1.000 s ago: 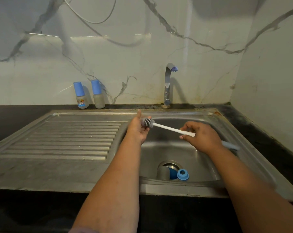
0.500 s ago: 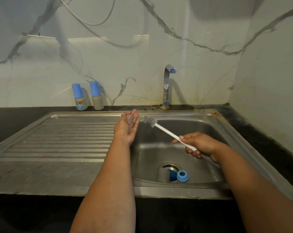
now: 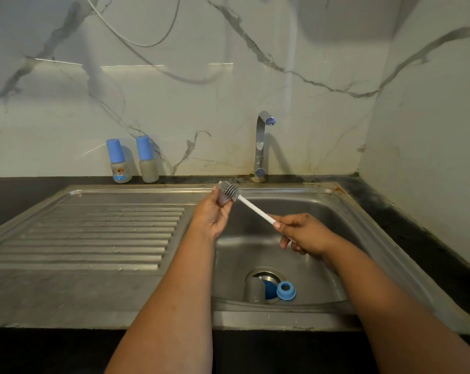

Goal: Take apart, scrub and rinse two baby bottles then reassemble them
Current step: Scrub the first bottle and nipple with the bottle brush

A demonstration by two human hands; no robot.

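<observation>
Nearest the front rim of the sink [image 3: 255,317], in the basin bottom by the drain, lies a blue ring collar [image 3: 286,290] on its side, touching a blue piece and a greyish bottle part [image 3: 253,289] that sit over the drain; what exactly those two pieces are cannot be told.

Above the basin, the right hand [image 3: 304,234] has its fingers curled round the white handle of a bottle brush [image 3: 252,207], which slants up and to the left. The grey ribbed brush head meets the left hand [image 3: 211,215] near the basin's back left corner. That hand is raised palm-up with its fingers bent round a small greyish piece [image 3: 224,198], seemingly a teat, against which the brush head rests.

To the left lies the ribbed draining board [image 3: 93,233].

Farther back, on the dark counter [image 3: 39,184] behind the sink's rear edge, two capped baby bottles stand upright just beside each other against the marble wall: the left bottle [image 3: 119,163] with a printed label, the right bottle [image 3: 147,160] plain. A chrome tap [image 3: 261,147] rises behind the basin's rear edge.
</observation>
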